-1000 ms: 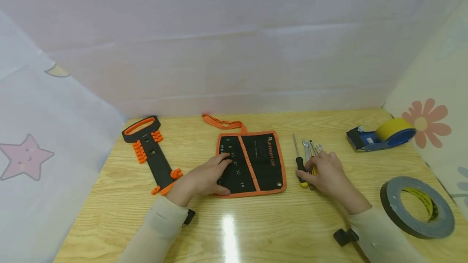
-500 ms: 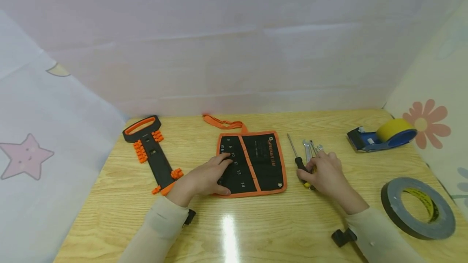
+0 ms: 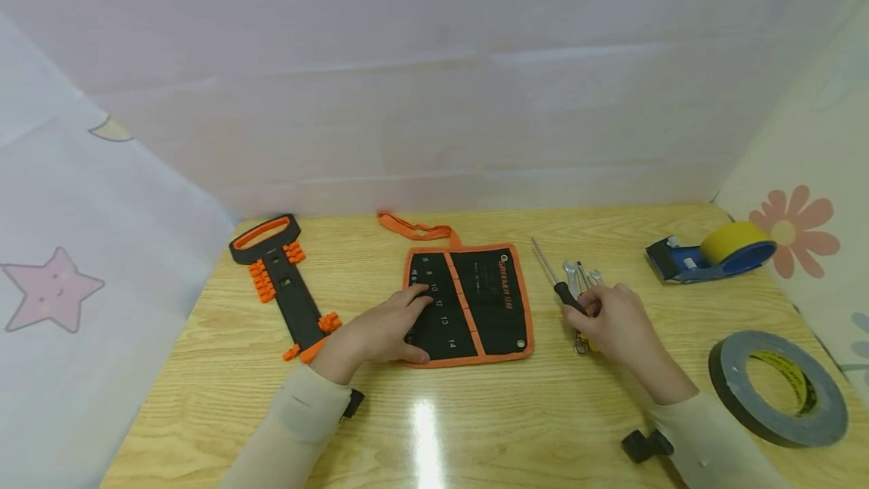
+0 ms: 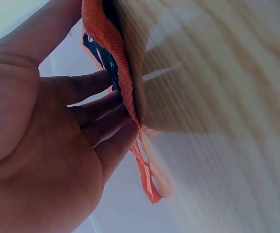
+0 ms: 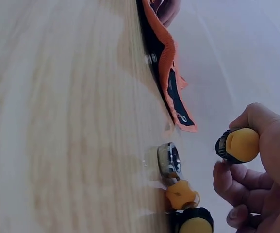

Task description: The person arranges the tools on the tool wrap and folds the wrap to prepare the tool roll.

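In the head view my right hand [image 3: 614, 327] pinches a screwdriver [image 3: 569, 296] by its black-and-yellow handle, shaft pointing up and to the left. The right wrist view shows the yellow butt of that screwdriver [image 5: 242, 144] between thumb and fingers, raised off the table. Under the hand lie several tools: an open-ended wrench [image 3: 570, 272], a wrench's ring end [image 5: 170, 160] and another black-and-yellow handle [image 5: 195, 225], partly hidden by the hand. My left hand [image 3: 383, 330] rests on the left part of a black tool pouch [image 3: 502, 327] with orange trim, fingers spread over its numbered pockets.
Left of the pouch lies a black holder [image 3: 293, 300] with orange clips and a looped handle. A blue tape dispenser [image 3: 679, 259] with yellow tape stands at the back right. A wide grey tape roll [image 3: 729, 391] lies at the front right. Printed cloth walls enclose the table.
My right hand has taken the screwdriver up from beside the wrenches; its tip has swung left and the handle has lifted toward the hand. My left hand stays on the pouch.
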Available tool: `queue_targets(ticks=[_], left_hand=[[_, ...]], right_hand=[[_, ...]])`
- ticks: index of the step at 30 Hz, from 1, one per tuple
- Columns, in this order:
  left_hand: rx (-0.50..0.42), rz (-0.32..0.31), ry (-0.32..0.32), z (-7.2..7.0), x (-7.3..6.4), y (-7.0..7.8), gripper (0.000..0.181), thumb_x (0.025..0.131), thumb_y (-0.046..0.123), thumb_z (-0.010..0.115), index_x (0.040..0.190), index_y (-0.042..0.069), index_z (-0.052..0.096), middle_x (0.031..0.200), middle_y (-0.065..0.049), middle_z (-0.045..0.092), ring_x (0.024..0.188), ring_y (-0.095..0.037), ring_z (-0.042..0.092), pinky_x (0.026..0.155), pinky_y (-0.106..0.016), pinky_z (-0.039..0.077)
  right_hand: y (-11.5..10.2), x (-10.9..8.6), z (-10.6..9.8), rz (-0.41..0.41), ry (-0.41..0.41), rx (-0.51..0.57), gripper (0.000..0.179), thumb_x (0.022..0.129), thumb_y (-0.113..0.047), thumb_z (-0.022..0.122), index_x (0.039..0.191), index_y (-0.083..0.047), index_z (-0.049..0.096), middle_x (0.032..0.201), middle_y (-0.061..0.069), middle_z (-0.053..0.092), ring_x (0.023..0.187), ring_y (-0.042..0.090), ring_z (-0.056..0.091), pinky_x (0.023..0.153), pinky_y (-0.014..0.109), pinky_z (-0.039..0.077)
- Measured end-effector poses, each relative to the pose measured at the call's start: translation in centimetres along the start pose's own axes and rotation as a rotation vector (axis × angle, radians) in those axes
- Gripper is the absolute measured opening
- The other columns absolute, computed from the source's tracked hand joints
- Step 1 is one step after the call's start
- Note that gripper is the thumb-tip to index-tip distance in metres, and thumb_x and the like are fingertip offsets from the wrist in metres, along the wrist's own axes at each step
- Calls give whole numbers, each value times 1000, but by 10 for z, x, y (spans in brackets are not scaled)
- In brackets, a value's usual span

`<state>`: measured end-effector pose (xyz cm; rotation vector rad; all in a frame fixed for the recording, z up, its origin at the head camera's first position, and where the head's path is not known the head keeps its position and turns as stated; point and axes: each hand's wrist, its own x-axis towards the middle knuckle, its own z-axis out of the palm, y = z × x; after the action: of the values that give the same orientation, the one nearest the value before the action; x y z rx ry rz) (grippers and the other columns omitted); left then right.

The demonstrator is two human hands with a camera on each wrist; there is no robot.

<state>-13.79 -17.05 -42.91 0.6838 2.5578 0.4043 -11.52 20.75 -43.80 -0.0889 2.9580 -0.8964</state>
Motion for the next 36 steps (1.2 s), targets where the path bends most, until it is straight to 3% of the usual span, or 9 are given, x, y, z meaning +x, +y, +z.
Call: queue_targets(ticks=[6,11,19,27,36], left_hand=[[-3,-3,-2,0,0,0,96,94,41,85,167,3,36,181,-15,18,167,-37,23,130,-54,35],[-1,-4,0,0,-1,0,96,94,41,86,167,3,36,181,-15,19,167,-37,24,130,-54,35],[-2,-3,0,-1,-1,0,96,94,41,85,167,3,36,181,-14,18,167,-37,24,130,-54,36],[3,-3,2,0,-1,0,97,94,41,86,167,3,36,181,-15,19,166,-37,24,130,-54,35],[-7,-10,2,1,0,0,97,94,41,86,167,3,36,181,-14,19,167,-36,23,130,-53,35]], right_hand=[[-1,-2,-7,35,-29,38,35,100,-32,75,109,2,72,95,13,74,75,19,60,61,32,48],[-1,-3,-11,25,-26,54,36,101,-32,76,111,2,72,95,13,75,78,18,62,62,30,48],[2,-6,-15,-2,-31,89,33,104,-28,74,117,2,71,85,7,69,67,16,55,53,26,42],[2,-6,-16,-45,-38,90,25,103,-21,75,119,-2,73,87,5,66,70,18,52,55,27,39],[4,-7,-18,-113,-60,71,21,101,-12,77,120,-4,74,100,7,74,76,17,54,59,28,42]])
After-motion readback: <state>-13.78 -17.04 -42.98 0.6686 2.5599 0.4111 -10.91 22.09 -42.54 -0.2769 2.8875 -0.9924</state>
